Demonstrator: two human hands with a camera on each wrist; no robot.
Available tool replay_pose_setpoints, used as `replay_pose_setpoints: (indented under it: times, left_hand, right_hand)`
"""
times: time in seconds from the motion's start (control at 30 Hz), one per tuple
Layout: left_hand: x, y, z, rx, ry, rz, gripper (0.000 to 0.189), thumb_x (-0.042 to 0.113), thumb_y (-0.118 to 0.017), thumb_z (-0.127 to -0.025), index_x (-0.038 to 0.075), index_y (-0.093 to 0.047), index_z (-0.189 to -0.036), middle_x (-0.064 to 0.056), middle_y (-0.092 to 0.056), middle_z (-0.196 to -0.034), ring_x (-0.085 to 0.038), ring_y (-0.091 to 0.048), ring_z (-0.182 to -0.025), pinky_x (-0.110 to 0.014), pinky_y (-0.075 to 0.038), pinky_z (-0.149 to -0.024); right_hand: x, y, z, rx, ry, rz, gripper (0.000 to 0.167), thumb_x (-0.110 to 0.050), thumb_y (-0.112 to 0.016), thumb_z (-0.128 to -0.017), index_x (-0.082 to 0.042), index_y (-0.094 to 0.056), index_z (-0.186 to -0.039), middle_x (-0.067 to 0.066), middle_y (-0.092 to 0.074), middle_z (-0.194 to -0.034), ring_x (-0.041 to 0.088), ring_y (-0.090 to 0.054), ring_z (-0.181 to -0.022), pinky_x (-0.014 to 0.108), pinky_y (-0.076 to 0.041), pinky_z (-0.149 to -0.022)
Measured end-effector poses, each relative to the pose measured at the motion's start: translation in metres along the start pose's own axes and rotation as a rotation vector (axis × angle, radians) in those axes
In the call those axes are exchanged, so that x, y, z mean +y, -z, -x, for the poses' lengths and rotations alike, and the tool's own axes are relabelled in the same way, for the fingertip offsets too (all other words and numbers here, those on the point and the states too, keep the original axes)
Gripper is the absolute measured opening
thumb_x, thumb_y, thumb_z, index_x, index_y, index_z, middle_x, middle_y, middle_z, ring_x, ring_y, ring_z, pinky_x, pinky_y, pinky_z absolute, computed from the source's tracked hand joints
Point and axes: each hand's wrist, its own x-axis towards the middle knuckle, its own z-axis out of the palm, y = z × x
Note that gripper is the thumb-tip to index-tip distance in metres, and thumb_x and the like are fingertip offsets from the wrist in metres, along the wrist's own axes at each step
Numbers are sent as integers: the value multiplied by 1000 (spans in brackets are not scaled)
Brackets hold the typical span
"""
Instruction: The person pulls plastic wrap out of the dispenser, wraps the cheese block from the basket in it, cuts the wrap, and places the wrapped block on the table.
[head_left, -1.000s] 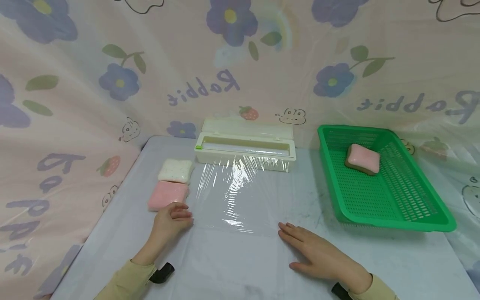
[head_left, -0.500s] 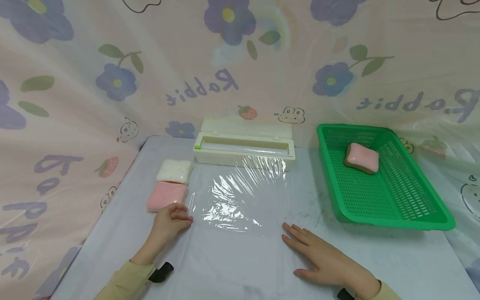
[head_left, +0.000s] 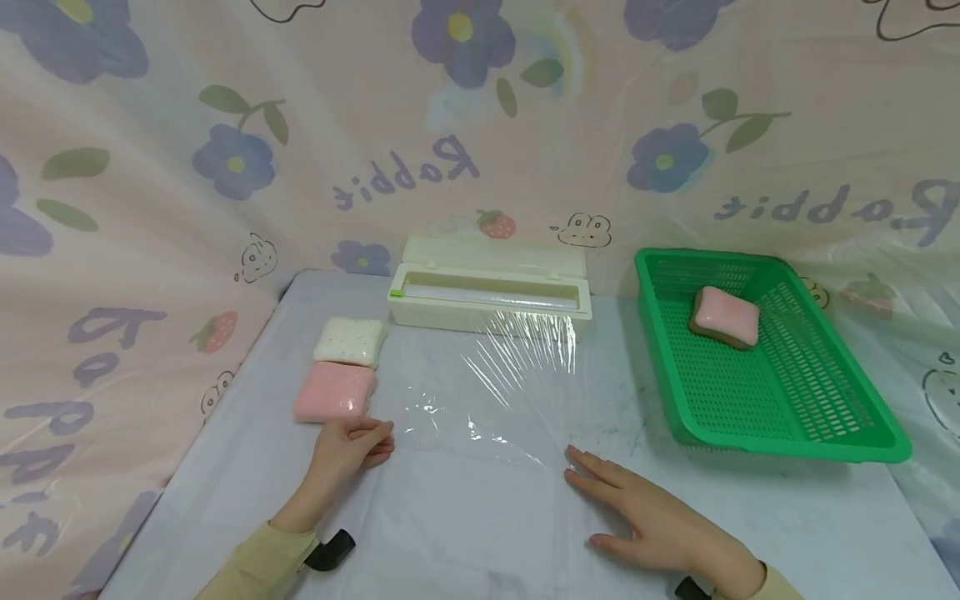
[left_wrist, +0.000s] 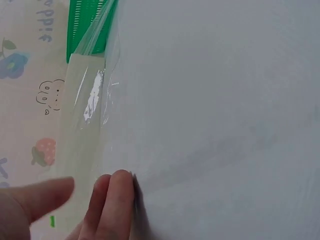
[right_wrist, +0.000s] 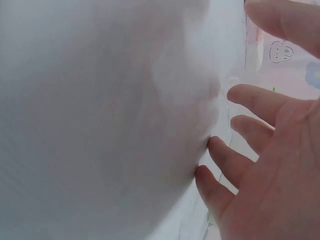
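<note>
A sheet of clear plastic wrap [head_left: 487, 383] lies on the table, drawn out toward me from a roll in a cream dispenser box [head_left: 487, 318] whose lid stands up. My left hand [head_left: 341, 467] is at the sheet's near left corner. In the left wrist view its fingertips touch the surface, the thumb apart from them. At the near right corner my right hand [head_left: 645, 517] lies with spread fingers, fingertips at the film's edge. Just beyond the left hand are a pink soap-like bar [head_left: 333, 392] and a speckled white bar [head_left: 349, 342].
A green basket [head_left: 795, 454] stands at the right, with a pink bar with a brown underside [head_left: 726, 317] inside. Patterned cloth [head_left: 525, 133] hangs behind and to the left of the table. Black wrist-camera mounts [head_left: 330, 550] sit below both hands.
The left hand has shifted slightly right and toward me. The right hand moved a little right, then stayed. The film now lies flatter, its glare shrinking toward the right side near the box.
</note>
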Motion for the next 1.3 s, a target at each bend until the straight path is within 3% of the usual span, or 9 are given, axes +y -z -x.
replay_pose_setpoints:
  times: [0.23, 0.53, 0.67, 0.87, 1.07, 1.2, 1.3]
  left_hand:
    - [-7, 1, -2, -28, 35, 28, 16, -2, -60, -91, -15, -59, -101, -18, -67, -82, -24, -68, -74, -33, -59, -69]
    - [2, -11, -9, -30, 115, 122, 37, 17, -69, -90, -13, -60, -109, -19, -67, -89, -25, -70, -77, -35, -59, -73]
    - [0, -16, -15, -7, 147, 120, 32, 13, -68, -90, -13, -60, -108, -18, -68, -86, -24, -70, -74, -34, -59, -70]
    - [-4, -18, -16, -24, 155, 139, 25, 6, -63, -92, -12, -58, -109, -18, -67, -87, -24, -70, -74, -35, -59, -71]
    - [-3, -15, -6, -40, 162, 127, 24, 6, -61, -93, -12, -58, -108, -18, -67, -88, -25, -69, -75, -36, -59, -72]
    - [-4, -13, -1, -48, 161, 130, 24, 8, -61, -93, -11, -57, -108, -18, -66, -90, -25, -69, -77, -37, -59, -73]
    - [-6, -11, 2, -48, 170, 142, 25, 8, -60, -94, -11, -56, -109, -18, -67, -91, -25, -69, -78, -37, -59, -74]
  right_hand:
    - [0, 1, 3, -6, -41, -39, 68, -32, -73, -84, -9, -46, -142, 9, -33, -152, 27, -37, -134, 13, -17, -110]
    - [3, -1, 8, 39, -5, 6, 63, -36, -71, -86, -7, -51, -137, 10, -41, -147, 34, -41, -130, 17, -15, -111]
    - [2, -2, 6, 35, -6, -2, 63, -36, -71, -86, -7, -51, -138, 10, -41, -146, 35, -42, -129, 18, -16, -111]
    - [1, 2, 5, 21, -27, -6, 59, -37, -70, -87, -7, -53, -136, 9, -42, -146, 34, -42, -129, 15, -16, -109]
    - [-1, 18, -2, 48, -138, -151, 50, -30, -67, -91, -15, -52, -137, 2, -49, -140, 19, -47, -127, 12, -27, -105]
    - [-1, 39, -10, 103, -241, -312, 47, -20, -64, -94, -21, -49, -138, -5, -54, -133, 15, -51, -122, 21, -42, -98]
    - [1, 58, -16, 127, -308, -445, 44, -14, -59, -96, -22, -48, -138, -6, -55, -132, 16, -52, -120, 25, -47, -95]
